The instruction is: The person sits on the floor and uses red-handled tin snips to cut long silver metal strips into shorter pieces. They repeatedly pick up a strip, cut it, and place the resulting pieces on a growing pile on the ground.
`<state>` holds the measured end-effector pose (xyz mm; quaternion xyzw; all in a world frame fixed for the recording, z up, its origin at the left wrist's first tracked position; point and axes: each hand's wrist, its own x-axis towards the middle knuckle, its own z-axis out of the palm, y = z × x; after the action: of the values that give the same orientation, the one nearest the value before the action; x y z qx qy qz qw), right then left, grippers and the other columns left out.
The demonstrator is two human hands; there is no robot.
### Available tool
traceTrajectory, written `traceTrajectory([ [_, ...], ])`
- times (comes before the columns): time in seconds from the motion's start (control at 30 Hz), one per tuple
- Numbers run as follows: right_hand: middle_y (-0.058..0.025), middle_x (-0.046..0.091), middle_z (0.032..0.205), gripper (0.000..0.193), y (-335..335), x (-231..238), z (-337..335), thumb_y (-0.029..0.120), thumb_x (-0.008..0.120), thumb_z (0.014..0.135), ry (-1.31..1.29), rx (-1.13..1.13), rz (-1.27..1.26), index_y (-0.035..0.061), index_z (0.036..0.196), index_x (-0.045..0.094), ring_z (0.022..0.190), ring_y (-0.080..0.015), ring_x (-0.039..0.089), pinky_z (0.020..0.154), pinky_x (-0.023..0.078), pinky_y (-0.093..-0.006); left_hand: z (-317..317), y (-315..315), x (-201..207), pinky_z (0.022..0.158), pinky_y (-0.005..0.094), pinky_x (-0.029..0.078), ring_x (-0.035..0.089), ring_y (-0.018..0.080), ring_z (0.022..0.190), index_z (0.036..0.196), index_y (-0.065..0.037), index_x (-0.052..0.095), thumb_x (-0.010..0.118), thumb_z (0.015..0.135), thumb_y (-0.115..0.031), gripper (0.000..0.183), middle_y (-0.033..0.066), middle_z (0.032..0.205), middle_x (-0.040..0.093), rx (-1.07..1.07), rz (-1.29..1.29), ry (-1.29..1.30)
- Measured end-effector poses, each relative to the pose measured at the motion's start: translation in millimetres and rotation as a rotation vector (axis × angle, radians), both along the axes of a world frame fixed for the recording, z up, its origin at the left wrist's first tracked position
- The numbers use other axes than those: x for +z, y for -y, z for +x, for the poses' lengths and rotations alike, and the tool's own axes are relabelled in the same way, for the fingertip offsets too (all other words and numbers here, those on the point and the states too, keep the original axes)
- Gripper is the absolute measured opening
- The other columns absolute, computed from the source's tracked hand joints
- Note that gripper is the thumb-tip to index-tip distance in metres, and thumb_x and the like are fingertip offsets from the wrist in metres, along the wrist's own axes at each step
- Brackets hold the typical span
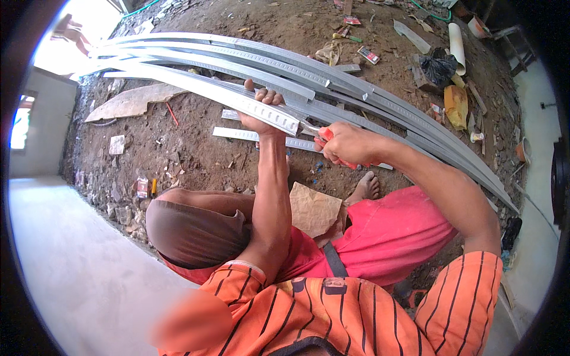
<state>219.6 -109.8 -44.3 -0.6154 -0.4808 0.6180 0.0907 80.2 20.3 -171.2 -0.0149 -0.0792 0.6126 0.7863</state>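
Left hand [259, 124]: fingers curled into a grip, one digit raised apart. Left forearm [272, 184] reaches nearly straight ahead of the body. Right hand [353, 144]: clenched, back of hand upward, near the left one. Right forearm [424, 161] slants inward; I see right elbow [482, 219] bent, well out sideways.

The single view looks from the person's head, facing down and forward. It sits close above the orange striped shirt [356, 314] along the lower edge. The left hand [260, 120] and right hand [351, 144] lie farther out, above centre, with dirt ground [208, 121] beyond. The fisheye lens bows the metal strips [199, 85] and leaves dark corners.
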Motion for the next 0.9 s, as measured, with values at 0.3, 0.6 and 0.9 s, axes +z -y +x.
traceTrajectory([
  [0.3, -0.0007, 0.045, 0.060, 0.014, 2, 7, 0, 0.009, 0.048, 0.069, 0.103, -0.026, -0.036, 0.0029, 0.081, 0.047, 0.050, -0.0094, 0.042, 0.042, 0.034, -0.0254, 5, 10, 6, 0.055, 0.0326, 0.046, 0.053, 0.0178, 0.057, 0.115, -0.009, 0.049, 0.029, 0.089, -0.064, 0.065, 0.0064, 0.077, 0.054, 0.122, -0.078, -0.200],
  [0.6, -0.0027, 0.049, 0.064, 0.022, 7, 19, 18, 0.012, 0.052, 0.070, 0.182, 0.111, 0.062, -0.0018, 0.087, 0.052, 0.054, -0.0112, 0.046, 0.048, 0.036, -0.0281, 1, 2, 44, 0.070, 0.0383, 0.043, 0.048, 0.0228, 0.079, 0.110, -0.006, 0.043, 0.016, 0.092, -0.058, 0.062, 0.0087, 0.094, 0.048, 0.111, -0.274, -0.562],
  [0.9, -0.0051, 0.052, 0.079, 0.035, 4, 1, 17, 0.008, 0.052, 0.068, -0.094, -0.051, 0.011, -0.0049, 0.101, 0.052, 0.061, -0.0096, 0.048, 0.052, 0.040, -0.0244, -12, -5, 40, 0.052, 0.0260, 0.040, 0.045, 0.0129, 0.059, 0.103, -0.006, 0.046, 0.022, 0.091, -0.059, 0.059, 0.0003, 0.069, 0.046, 0.085, -0.103, -0.429],
])
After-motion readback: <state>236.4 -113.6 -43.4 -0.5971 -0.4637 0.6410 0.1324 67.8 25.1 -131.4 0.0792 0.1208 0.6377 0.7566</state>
